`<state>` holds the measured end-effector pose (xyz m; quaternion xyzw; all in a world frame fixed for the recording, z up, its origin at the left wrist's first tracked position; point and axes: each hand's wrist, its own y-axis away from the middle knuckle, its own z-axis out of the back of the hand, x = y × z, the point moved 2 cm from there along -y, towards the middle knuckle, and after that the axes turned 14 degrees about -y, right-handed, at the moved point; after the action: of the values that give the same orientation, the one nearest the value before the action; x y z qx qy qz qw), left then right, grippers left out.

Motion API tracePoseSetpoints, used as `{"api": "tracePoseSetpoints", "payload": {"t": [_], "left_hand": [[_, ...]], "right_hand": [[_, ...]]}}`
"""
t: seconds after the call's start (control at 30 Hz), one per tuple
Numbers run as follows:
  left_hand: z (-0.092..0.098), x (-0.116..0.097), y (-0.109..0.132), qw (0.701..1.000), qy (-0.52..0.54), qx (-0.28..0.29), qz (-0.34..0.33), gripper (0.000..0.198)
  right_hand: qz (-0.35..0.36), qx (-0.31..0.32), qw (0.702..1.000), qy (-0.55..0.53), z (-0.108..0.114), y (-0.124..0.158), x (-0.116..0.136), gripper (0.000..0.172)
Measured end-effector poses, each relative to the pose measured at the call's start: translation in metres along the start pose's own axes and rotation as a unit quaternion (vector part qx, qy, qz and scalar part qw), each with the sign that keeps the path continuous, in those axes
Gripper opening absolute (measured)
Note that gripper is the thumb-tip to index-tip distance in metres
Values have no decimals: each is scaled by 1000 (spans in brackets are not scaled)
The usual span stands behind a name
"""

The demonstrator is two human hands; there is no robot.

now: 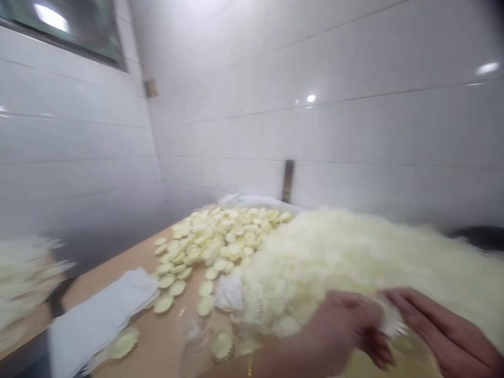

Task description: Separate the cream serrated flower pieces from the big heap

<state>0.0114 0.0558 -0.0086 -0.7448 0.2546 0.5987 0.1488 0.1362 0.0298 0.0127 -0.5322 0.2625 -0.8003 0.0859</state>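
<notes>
My left hand [351, 323], a thin gold bangle [250, 370] on its wrist, is closed at the lower right. My right hand [442, 325] comes in from the right edge, fingers together. Between the two is a thin whitish disc with a toothed edge [392, 319], pinched from both sides; motion blurs the fingertips. Just beyond my hands spreads a large heap of pale, frilly-edged pieces [353, 251]. A single greenish-yellow scalloped disc [222, 344] lies left of my left forearm.
Many pale yellow scalloped discs [232, 234] are piled on the brown tabletop [153, 341]. A folded white cloth or paper [103, 315] lies at the table's left edge, partly over more discs. A crumpled white piece [230, 293] sits by the heap. Tiled walls [336, 125] rise behind.
</notes>
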Motion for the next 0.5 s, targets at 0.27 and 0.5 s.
{"api": "tracePoseSetpoints", "payload": {"t": [0.27,0.5], "left_hand": [[7,-1,-4,999,-30,-27,-11,26],[12,0,-5,998,-22,-50,-39,36]], "right_hand": [[-61,81,995,-24,-2,0,22,23],[-102,158,977,-98,-13,3,30,12]]}}
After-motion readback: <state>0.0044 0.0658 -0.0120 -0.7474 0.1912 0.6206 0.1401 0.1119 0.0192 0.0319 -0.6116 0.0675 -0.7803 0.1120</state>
